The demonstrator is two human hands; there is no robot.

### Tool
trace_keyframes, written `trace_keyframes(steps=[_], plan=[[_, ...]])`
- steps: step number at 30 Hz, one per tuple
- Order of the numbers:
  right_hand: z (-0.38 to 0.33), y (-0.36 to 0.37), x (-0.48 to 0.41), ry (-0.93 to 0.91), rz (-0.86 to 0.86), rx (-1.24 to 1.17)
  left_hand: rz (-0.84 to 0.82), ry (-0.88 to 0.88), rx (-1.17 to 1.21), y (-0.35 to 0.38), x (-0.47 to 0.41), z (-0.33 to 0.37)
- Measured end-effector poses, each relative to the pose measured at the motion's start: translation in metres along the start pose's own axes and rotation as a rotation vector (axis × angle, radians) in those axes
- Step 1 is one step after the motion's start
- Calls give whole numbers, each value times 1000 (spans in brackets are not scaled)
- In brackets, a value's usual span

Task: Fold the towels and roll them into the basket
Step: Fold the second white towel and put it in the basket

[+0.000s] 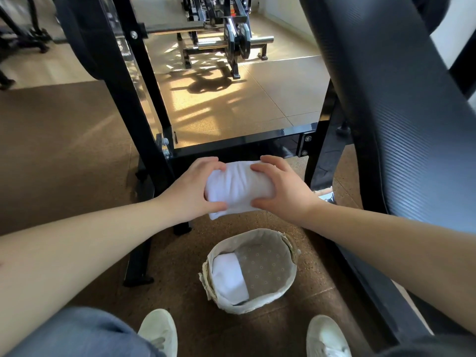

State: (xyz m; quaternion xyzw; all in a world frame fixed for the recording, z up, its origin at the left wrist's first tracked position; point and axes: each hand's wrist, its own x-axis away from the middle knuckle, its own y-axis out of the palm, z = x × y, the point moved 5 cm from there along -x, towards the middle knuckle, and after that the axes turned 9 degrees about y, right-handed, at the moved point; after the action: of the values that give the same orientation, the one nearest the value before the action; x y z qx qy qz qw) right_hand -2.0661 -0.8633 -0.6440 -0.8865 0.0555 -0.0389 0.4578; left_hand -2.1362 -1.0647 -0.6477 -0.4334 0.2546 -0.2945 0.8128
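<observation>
Left hand (190, 188) and right hand (280, 188) around rolled towel (238, 190)

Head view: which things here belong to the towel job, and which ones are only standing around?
Job: rolled towel, held by the left hand and the right hand; basket on the floor; second towel already inside it.

Not the job: black bench frame; black pad; weight plates behind; white shoes.
</observation>
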Motion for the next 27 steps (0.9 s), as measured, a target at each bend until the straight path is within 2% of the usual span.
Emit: trace_keyframes(steps=[8,13,16,19,22,27], plan=[[0,4,1,-80,54,117,-22,81,-111,-1,-7,6],[0,3,4,-169,80,335,-47,136,-408,-2,-6,10],[-2,1,6,-205,96,307,-25,171,-511,-3,-7,13],[-2,-3,5,-136,132,260,56,156,-547,-4,-7,15],[2,-11,1,-31,227,299,132,110,-392,-1,-7,21],[-1,-16,2,-13,310,330,66,-236,271,20,-13,32]])
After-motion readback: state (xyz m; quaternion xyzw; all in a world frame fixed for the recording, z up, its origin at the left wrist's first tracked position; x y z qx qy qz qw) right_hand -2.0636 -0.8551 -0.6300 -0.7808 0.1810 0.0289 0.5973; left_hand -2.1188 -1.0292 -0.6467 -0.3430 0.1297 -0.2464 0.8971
